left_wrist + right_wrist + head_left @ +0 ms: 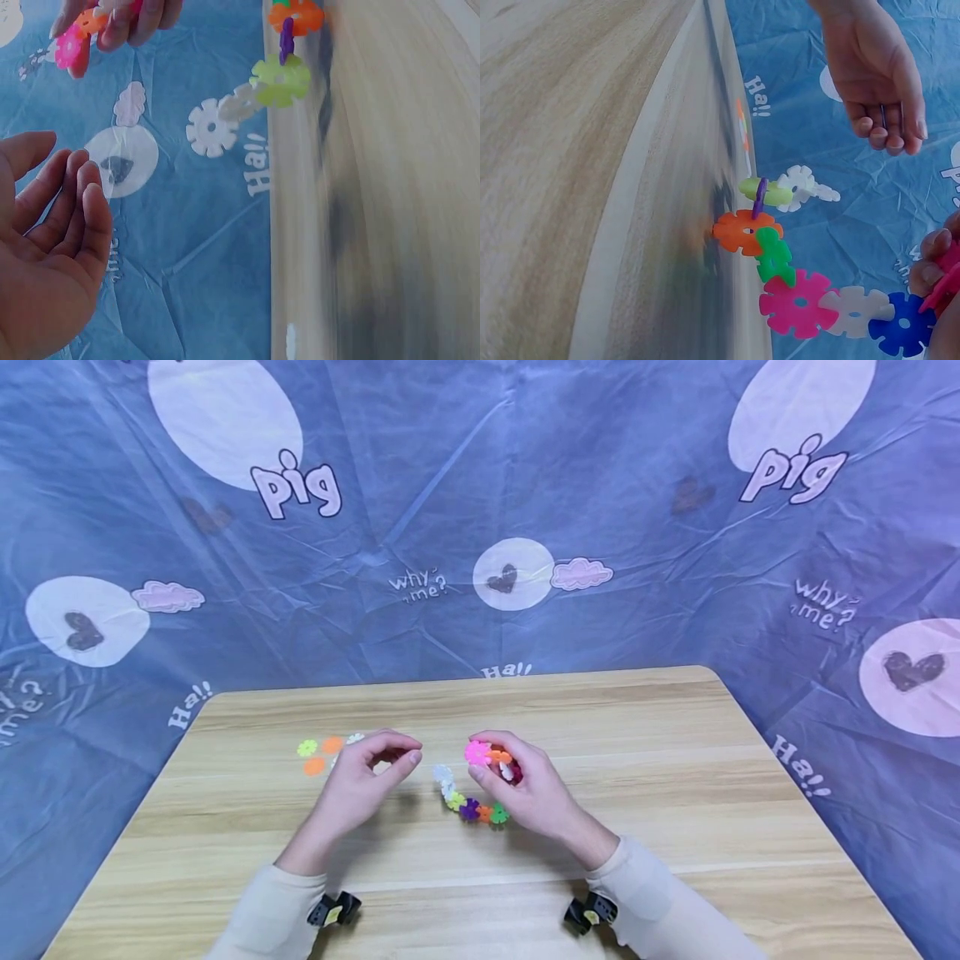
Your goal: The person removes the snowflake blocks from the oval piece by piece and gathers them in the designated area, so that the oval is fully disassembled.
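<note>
Head view: right hand (536, 789), lower half of frame, right of centre, thumb and fingers clamped on a chain (470, 810) of interlocked flower-shaped discs at a pink disc (477, 753). Chain curves round below and left of that hand, up to a white end disc (442, 773) between the hands. Left hand (363, 783), left of centre: fingers loosely bent, thumb apart from fingertips. Loose discs (314, 766), yellow-green, orange and white, lie on the wooden table (675, 760), upper left of it.
</note>
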`<state>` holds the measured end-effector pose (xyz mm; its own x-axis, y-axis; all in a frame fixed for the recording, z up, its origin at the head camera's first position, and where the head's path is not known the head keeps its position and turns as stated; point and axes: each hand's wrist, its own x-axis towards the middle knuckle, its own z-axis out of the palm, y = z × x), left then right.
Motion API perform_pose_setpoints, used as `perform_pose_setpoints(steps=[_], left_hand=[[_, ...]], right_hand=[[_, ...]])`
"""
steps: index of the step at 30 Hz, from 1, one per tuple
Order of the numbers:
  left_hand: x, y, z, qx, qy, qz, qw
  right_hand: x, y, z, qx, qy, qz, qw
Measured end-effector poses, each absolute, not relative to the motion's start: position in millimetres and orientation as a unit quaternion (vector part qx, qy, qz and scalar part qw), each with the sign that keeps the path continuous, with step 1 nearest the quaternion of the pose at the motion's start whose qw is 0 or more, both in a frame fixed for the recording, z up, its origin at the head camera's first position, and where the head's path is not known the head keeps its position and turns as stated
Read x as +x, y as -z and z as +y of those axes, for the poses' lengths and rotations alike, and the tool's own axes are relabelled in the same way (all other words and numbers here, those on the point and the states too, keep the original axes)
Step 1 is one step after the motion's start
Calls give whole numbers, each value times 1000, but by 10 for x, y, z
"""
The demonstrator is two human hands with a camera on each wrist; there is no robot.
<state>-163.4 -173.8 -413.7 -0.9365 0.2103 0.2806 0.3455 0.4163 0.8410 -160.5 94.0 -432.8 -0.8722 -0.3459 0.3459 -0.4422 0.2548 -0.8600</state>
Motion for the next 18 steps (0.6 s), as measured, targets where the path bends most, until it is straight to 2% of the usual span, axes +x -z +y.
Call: perform_pose_setpoints(steps=[18], left_hand=[[-1594,4061,-1513,-188,538,-821,38]], right_hand=[[-1618,4348,917,270,-540,-795,64]])
